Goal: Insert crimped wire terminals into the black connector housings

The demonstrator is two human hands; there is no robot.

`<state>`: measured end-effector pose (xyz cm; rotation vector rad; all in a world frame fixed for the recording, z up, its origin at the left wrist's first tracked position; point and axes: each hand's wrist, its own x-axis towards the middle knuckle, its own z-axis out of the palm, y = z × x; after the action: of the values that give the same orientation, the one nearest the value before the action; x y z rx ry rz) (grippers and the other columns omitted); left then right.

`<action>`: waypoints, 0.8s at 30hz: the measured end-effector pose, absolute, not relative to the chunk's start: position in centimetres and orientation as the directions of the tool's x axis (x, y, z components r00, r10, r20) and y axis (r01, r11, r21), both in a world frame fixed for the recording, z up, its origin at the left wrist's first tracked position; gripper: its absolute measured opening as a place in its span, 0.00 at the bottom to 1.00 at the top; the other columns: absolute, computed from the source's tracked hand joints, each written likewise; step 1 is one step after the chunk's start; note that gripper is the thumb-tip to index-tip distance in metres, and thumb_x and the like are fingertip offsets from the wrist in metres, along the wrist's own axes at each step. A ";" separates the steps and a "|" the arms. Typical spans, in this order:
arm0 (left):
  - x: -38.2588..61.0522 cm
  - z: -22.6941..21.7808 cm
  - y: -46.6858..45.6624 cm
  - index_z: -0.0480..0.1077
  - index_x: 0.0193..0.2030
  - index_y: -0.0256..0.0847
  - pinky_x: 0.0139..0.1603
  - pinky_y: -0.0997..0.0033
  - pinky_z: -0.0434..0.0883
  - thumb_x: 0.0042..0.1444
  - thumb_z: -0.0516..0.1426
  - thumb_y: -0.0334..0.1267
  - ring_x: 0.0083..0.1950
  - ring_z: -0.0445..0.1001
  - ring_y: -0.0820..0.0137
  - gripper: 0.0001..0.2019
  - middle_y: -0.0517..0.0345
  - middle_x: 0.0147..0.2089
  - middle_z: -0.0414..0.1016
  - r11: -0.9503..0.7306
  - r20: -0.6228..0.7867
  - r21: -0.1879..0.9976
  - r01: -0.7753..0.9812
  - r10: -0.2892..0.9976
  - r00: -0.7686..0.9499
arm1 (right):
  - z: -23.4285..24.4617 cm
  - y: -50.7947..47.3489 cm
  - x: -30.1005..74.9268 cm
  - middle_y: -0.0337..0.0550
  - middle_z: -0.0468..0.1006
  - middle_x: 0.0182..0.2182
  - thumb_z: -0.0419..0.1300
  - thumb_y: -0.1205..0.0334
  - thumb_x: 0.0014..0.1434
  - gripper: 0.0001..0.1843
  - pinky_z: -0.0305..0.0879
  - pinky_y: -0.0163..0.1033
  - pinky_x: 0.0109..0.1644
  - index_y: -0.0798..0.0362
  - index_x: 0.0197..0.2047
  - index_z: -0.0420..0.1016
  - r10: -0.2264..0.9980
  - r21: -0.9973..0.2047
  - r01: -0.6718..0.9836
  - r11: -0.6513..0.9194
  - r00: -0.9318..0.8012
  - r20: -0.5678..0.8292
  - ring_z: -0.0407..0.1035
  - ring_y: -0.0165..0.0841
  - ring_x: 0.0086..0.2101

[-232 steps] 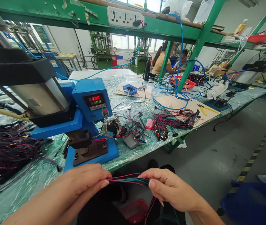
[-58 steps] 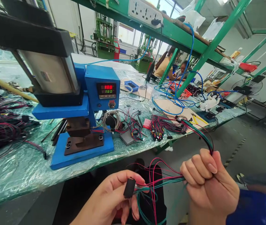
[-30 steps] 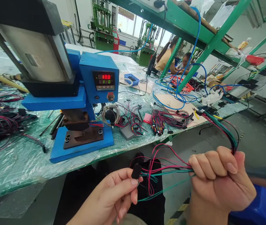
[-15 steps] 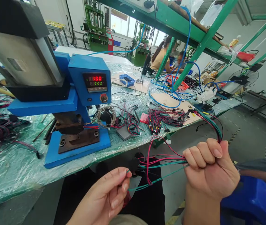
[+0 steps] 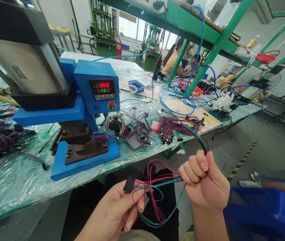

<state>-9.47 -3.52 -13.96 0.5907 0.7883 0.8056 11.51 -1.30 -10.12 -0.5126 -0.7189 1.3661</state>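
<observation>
Holding a red-and-green wire harness (image 5: 157, 182) crosswise, right hand (image 5: 205, 180) fisted around it, left hand (image 5: 112, 209) pinching a black connector (image 5: 129, 184). Extending sideways from right hand to left hand.

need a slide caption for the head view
Hands hold a red-and-green wire harness near a blue crimping press on a plastic-covered bench.

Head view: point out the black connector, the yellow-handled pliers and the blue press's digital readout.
Black connector (image 5: 129, 184): head view, on its body.
Yellow-handled pliers (image 5: 214, 118): head view, on a handle.
Blue press's digital readout (image 5: 101, 87): head view, on the lit digits.
</observation>
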 end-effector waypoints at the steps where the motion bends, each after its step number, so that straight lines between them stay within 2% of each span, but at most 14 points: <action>1: -9.4 -14.1 -3.5 0.78 0.31 0.37 0.18 0.82 0.51 0.49 0.71 0.53 0.16 0.56 0.85 0.19 0.64 0.21 0.71 0.567 -0.398 0.724 -0.392 0.808 0.434 | -10.2 -1.2 11.3 0.26 0.44 0.17 0.57 0.53 0.70 0.21 0.38 0.35 0.19 0.51 0.25 0.71 0.987 -0.705 -0.695 0.144 0.052 0.150 0.34 0.25 0.17; 4: -9.3 -14.7 -3.2 0.78 0.40 0.41 0.18 0.80 0.53 0.50 0.69 0.56 0.17 0.58 0.82 0.21 0.63 0.25 0.74 0.531 -0.402 0.779 -0.333 0.831 0.384 | -10.5 -0.9 10.9 0.26 0.44 0.18 0.57 0.54 0.70 0.21 0.39 0.34 0.19 0.52 0.25 0.71 0.991 -0.690 -0.711 0.134 0.082 0.108 0.35 0.25 0.17; 7: -9.7 -15.2 -2.3 0.78 0.36 0.38 0.21 0.77 0.55 0.53 0.65 0.59 0.20 0.61 0.78 0.22 0.60 0.23 0.72 0.455 -0.349 0.856 -0.247 0.860 0.373 | -10.5 -0.4 10.8 0.26 0.43 0.19 0.56 0.56 0.71 0.21 0.39 0.32 0.19 0.53 0.26 0.71 0.990 -0.655 -0.744 0.132 0.129 0.054 0.35 0.25 0.18; 10: -10.4 -15.2 -0.9 0.80 0.40 0.37 0.24 0.75 0.56 0.59 0.60 0.58 0.23 0.60 0.76 0.23 0.58 0.26 0.73 0.385 -0.299 0.900 -0.205 0.887 0.351 | -10.4 0.2 11.5 0.25 0.43 0.20 0.51 0.58 0.74 0.23 0.38 0.32 0.18 0.55 0.26 0.68 0.988 -0.591 -0.796 0.129 0.157 0.003 0.36 0.24 0.18; 13: -10.8 -14.9 0.1 0.79 0.46 0.40 0.26 0.74 0.58 0.65 0.55 0.57 0.27 0.62 0.74 0.22 0.56 0.34 0.77 0.304 -0.250 0.940 -0.156 0.923 0.294 | -9.9 0.7 12.9 0.25 0.42 0.21 0.46 0.59 0.75 0.23 0.37 0.32 0.18 0.54 0.28 0.65 0.987 -0.459 -0.879 0.128 0.156 -0.025 0.37 0.24 0.18; 15: -10.9 -14.7 0.4 0.78 0.50 0.42 0.28 0.74 0.60 0.65 0.56 0.55 0.32 0.65 0.72 0.20 0.54 0.41 0.79 0.244 -0.212 0.963 -0.111 0.947 0.242 | -9.4 1.0 14.0 0.24 0.41 0.21 0.46 0.61 0.75 0.20 0.37 0.32 0.18 0.52 0.30 0.62 0.989 -0.346 -0.929 0.129 0.146 -0.023 0.38 0.24 0.17; 17: -10.9 -14.6 0.6 0.77 0.53 0.44 0.35 0.72 0.65 0.65 0.57 0.52 0.38 0.69 0.69 0.18 0.54 0.46 0.80 0.172 -0.158 0.984 -0.056 0.969 0.191 | -8.9 1.3 15.1 0.23 0.41 0.21 0.48 0.64 0.74 0.16 0.38 0.32 0.18 0.50 0.31 0.59 0.990 -0.275 -0.953 0.131 0.138 -0.009 0.38 0.24 0.17; 19: -11.0 -14.7 0.6 0.77 0.52 0.45 0.48 0.68 0.67 0.65 0.58 0.51 0.47 0.72 0.65 0.16 0.53 0.49 0.80 0.089 -0.088 0.996 0.001 0.983 0.163 | -8.6 1.6 16.2 0.22 0.41 0.20 0.49 0.67 0.72 0.15 0.40 0.31 0.17 0.48 0.31 0.56 0.992 -0.255 -0.959 0.126 0.128 0.009 0.39 0.24 0.16; 21: -11.0 -14.9 0.6 0.77 0.51 0.45 0.61 0.62 0.63 0.65 0.58 0.50 0.56 0.71 0.60 0.15 0.52 0.53 0.79 0.002 -0.010 0.999 0.045 0.987 0.161 | -8.4 1.9 17.1 0.22 0.40 0.20 0.50 0.72 0.70 0.15 0.40 0.30 0.17 0.47 0.32 0.54 0.993 -0.239 -0.964 0.115 0.114 0.019 0.39 0.24 0.16; 24: -10.5 -15.5 0.7 0.76 0.57 0.46 0.71 0.58 0.53 0.64 0.59 0.47 0.68 0.64 0.58 0.17 0.52 0.63 0.74 -0.103 0.086 0.993 0.065 0.971 0.222 | -8.3 2.3 18.0 0.22 0.40 0.20 0.50 0.76 0.68 0.17 0.41 0.29 0.16 0.46 0.32 0.52 0.995 -0.237 -0.967 0.095 0.094 0.016 0.40 0.25 0.15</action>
<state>-10.47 0.70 -15.49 1.4314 1.0516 1.0744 17.97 2.29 -8.28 -0.1820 -0.1893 1.4669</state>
